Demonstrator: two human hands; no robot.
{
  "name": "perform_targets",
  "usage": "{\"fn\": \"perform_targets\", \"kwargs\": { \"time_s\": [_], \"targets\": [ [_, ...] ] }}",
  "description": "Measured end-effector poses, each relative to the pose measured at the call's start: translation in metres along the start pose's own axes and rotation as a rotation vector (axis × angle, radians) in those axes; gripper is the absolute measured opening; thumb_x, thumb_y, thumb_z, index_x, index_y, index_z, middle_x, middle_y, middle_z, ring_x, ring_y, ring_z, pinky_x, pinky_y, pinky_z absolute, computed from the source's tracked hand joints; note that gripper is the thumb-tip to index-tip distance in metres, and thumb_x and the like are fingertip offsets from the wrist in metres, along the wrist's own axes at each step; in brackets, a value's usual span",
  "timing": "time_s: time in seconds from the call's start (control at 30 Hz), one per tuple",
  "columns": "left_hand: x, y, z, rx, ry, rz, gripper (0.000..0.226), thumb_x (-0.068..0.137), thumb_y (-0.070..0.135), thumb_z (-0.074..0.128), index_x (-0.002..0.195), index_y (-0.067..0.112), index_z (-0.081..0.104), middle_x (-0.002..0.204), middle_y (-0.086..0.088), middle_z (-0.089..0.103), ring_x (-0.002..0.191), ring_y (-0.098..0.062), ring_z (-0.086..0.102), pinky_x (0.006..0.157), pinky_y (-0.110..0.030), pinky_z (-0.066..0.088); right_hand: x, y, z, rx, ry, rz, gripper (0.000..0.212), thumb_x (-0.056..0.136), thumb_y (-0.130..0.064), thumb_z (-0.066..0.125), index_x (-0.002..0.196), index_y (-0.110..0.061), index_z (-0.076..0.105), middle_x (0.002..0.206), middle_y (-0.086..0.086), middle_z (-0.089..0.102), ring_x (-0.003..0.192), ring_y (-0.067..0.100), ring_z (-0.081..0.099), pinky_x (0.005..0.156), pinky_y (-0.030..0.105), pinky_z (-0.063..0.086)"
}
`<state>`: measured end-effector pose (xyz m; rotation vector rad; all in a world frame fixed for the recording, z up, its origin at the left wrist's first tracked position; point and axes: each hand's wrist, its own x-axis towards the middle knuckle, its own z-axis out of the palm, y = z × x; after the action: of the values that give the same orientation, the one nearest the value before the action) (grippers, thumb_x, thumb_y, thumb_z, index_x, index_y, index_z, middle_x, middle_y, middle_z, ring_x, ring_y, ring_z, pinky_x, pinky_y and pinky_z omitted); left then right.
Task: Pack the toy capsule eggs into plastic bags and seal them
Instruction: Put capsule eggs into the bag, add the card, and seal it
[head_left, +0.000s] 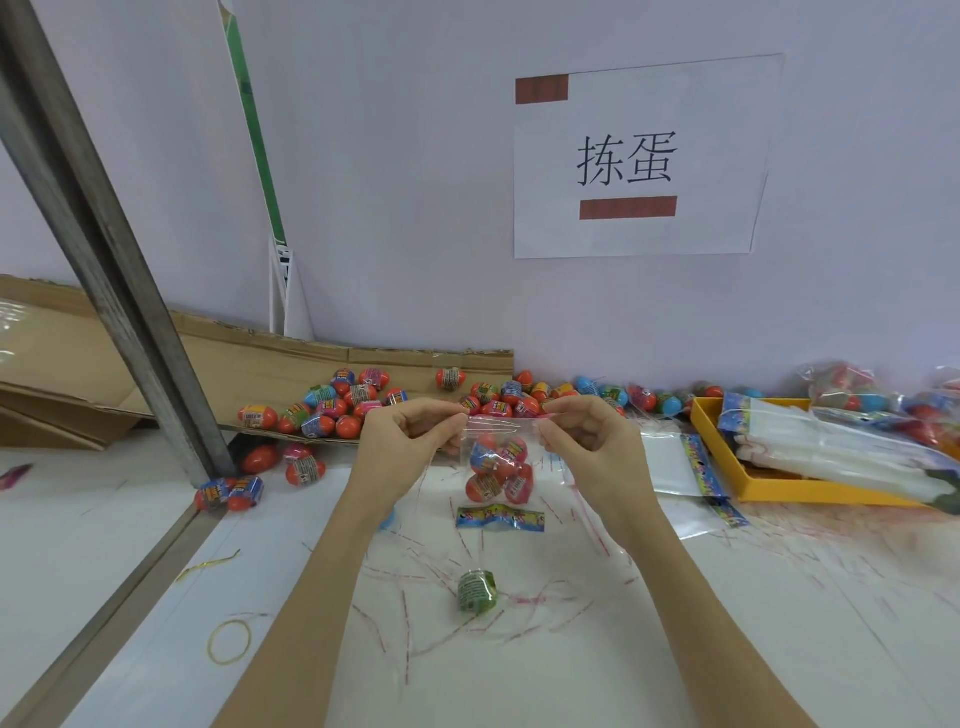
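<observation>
Both hands hold up a clear bag of toy eggs above the bench. The left hand and right hand each pinch its top edge. One green egg lies below.

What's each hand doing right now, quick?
Left hand: pinches the top edge of the clear bag of eggs.
Right hand: pinches the bag's other top corner.

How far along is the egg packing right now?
Done: filled bags lie at the far right, behind the yellow tray. In hand: the left hand and right hand pinch the top edge of a clear bag holding several eggs; whether it is sealed yet, I cannot tell. Left: many loose eggs along the wall, one green egg near the front, and empty bags waiting.
</observation>
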<state>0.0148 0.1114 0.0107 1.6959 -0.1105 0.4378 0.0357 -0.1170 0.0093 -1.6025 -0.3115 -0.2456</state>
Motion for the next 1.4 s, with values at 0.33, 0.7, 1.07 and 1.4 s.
{"fn": "perform_targets", "kwargs": {
  "time_s": [0.33,0.7,1.07,1.4],
  "targets": [
    [-0.005,0.009,0.005,0.222,-0.142,0.073,0.029,0.089,0.047,0.074,0.112,0.029,0.077,0.113,0.013,0.073,0.109,-0.008,0.068,0.092,-0.025,0.056,-0.005,-0.006,0.006,-0.028,-0.092,-0.045,0.018,0.095,-0.013,0.074,0.111,-0.019,0.072,0.096,-0.003,0.076,0.089,0.013,0.073,0.084,0.03,0.062],
    [-0.004,0.008,0.025,-0.111,0.193,-0.139,0.019,0.088,0.035,0.082,0.092,0.017,0.083,0.09,-0.004,0.08,0.09,-0.026,0.077,0.085,-0.04,0.062,-0.004,-0.005,0.01,0.164,-0.172,0.274,0.043,0.094,-0.051,0.062,0.117,-0.017,0.075,0.101,-0.001,0.08,0.1,0.015,0.075,0.09,0.028,0.059],
    [-0.006,0.013,0.025,-0.136,0.063,-0.196,0.011,0.098,0.023,0.073,0.098,0.014,0.081,0.098,-0.009,0.079,0.09,-0.019,0.072,0.09,-0.039,0.06,-0.004,-0.002,0.01,0.068,-0.03,0.174,0.022,0.102,-0.028,0.064,0.099,-0.016,0.082,0.085,0.001,0.079,0.086,0.019,0.075,0.075,0.028,0.063],
    [-0.003,0.013,0.024,-0.211,-0.047,-0.236,0.014,0.101,0.019,0.066,0.098,0.012,0.079,0.081,0.001,0.071,0.075,-0.012,0.064,0.07,-0.03,0.057,-0.007,0.001,0.017,0.1,0.105,0.043,0.042,0.101,-0.034,0.063,0.082,0.003,0.07,0.078,0.028,0.065,0.07,0.041,0.058,0.062,0.038,0.053]
  ]
}}
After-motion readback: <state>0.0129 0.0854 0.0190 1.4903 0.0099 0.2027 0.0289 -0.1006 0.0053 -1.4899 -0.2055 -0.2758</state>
